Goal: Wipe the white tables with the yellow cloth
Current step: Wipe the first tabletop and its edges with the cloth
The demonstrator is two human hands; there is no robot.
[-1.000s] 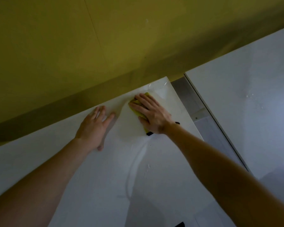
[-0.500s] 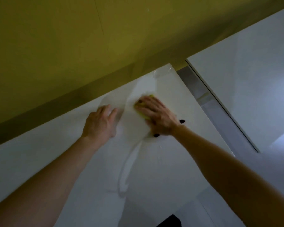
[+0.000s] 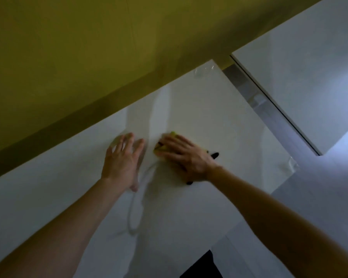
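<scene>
**Inspector:** At the near edge of the white table (image 3: 189,217), what is on the surface?

**Assistant:** Two bare forearms reach in from the bottom corners of the view, over the table top. A dark shape (image 3: 202,265) shows just below the near edge; it cannot be identified. A faint curved wet streak (image 3: 136,207) runs along the surface up toward the hands.

**Inspector:** The hands?

**Assistant:** The left hand (image 3: 122,163) lies flat on the table top, palm down, fingers spread apart, gripping nothing. Just beside it, the right hand (image 3: 186,157) is pressed palm down, fingers extended, on the yellow cloth (image 3: 161,150). The cloth is pinned flat between palm and table rather than pinched. Only its yellow edge shows past the fingertips, with black trim (image 3: 215,155) visible at the wrist side.

**Inspector:** Location of the cloth?

**Assistant:** Mid-surface, nearer the far edge than the near edge, and well in from the right edge.

**Inspector:** Containers?

**Assistant:** None seen on this table.

**Inspector:** Farther out?

**Assistant:** At the far right corner the surface shows a small glossy mark (image 3: 204,70). Along the far edge stands a yellow wall (image 3: 88,47). A second white table (image 3: 309,77) lies beyond the right edge, apart from the first, with a grey gap (image 3: 255,97) between them.
</scene>
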